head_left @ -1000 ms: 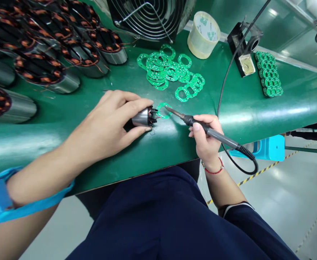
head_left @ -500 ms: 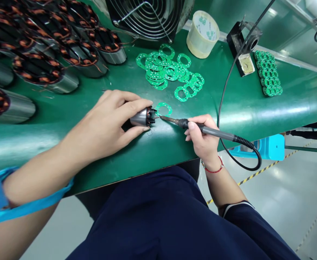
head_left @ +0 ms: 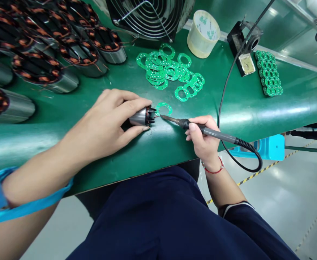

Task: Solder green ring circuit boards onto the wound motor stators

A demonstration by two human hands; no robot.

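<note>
My left hand (head_left: 106, 122) lies on the green desk (head_left: 256, 108) with its grip closed around a small motor stator (head_left: 141, 117), which rests on its side near the front edge. My right hand (head_left: 203, 139) has its grip clamped on the handle of a soldering iron (head_left: 201, 129); the tip of the iron touches the winding end of the stator. Just beside that end lies a single green ring board (head_left: 163, 108). Behind it, near the middle of the desk, is a loose pile of ring boards (head_left: 166, 68). To the left stand several large stators (head_left: 47, 72) with copper windings. At the back are a black fan (head_left: 150, 16), a roll of tape (head_left: 204, 34) and the iron stand (head_left: 243, 50). A tidy stack of green boards (head_left: 269, 74) lies at the right. The black cable (head_left: 226, 86) of the iron crosses the desk between the pile and the stand.
</note>
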